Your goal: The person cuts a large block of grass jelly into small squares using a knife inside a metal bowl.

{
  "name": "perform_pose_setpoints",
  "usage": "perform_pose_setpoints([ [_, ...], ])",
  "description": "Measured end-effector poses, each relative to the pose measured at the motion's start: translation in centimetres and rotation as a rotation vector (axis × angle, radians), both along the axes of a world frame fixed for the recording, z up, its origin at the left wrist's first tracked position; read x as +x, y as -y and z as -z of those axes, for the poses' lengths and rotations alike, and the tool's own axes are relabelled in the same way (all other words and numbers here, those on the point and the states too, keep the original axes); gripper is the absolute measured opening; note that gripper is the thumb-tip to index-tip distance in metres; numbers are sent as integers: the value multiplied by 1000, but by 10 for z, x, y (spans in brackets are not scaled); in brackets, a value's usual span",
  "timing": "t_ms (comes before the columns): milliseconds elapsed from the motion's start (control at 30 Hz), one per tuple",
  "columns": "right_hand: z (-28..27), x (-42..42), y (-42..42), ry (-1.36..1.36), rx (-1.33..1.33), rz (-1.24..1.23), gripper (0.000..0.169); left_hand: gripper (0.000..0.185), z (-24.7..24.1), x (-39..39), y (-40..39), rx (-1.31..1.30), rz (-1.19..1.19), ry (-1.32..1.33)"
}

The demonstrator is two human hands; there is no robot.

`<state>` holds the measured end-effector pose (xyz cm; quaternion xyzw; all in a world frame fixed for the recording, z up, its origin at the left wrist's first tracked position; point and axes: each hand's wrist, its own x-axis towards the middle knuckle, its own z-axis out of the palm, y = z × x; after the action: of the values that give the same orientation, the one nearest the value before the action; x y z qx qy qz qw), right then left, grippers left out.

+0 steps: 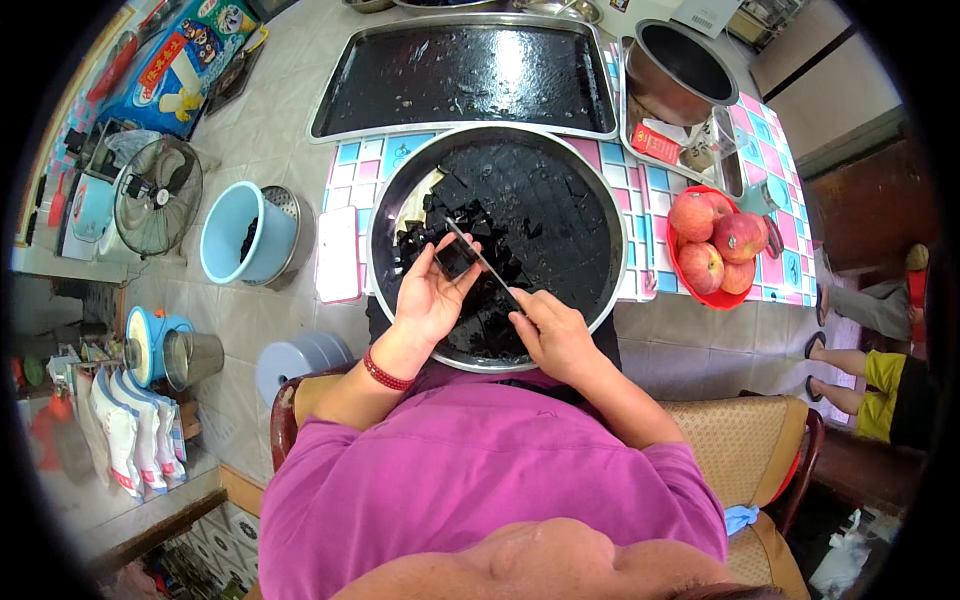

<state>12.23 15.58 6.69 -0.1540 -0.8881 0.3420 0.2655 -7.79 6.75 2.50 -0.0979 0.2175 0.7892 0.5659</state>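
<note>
A wide round metal pan [619, 247] lies before me, partly on my lap, holding glossy black jelly [547, 195]. The jelly is a smooth sheet on the right and loose cut pieces on the left, where some bare pan bottom shows. My left hand [433, 292], palm up over the pan, holds a dark block of jelly [454, 259] on its fingers. My right hand [553, 330] grips the handle of a knife [487, 266]. Its thin blade slants up and left, beside or against the block; exact contact is hard to see.
Behind the pan sits a rectangular tray [465, 133] of black jelly on a checked tablecloth. A white phone [339, 255] lies left; a red basket of apples [709, 240] and a metal pot [675, 75] stand right. A blue bucket [259, 240] stands left. Another person's legs [847, 367] show at far right.
</note>
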Motion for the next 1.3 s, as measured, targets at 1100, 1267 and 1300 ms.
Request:
perform_pose_setpoints([
  [1100, 11, -15, 6, 257, 163, 66, 37, 35, 5, 4, 1, -39, -57, -36],
  [1267, 8, -12, -7, 192, 103, 126, 37, 34, -2, 3, -1, -134, -70, -67],
  [1300, 7, -11, -7, 167, 80, 121, 37, 34, 0, 3, 0, -134, -75, -94],
])
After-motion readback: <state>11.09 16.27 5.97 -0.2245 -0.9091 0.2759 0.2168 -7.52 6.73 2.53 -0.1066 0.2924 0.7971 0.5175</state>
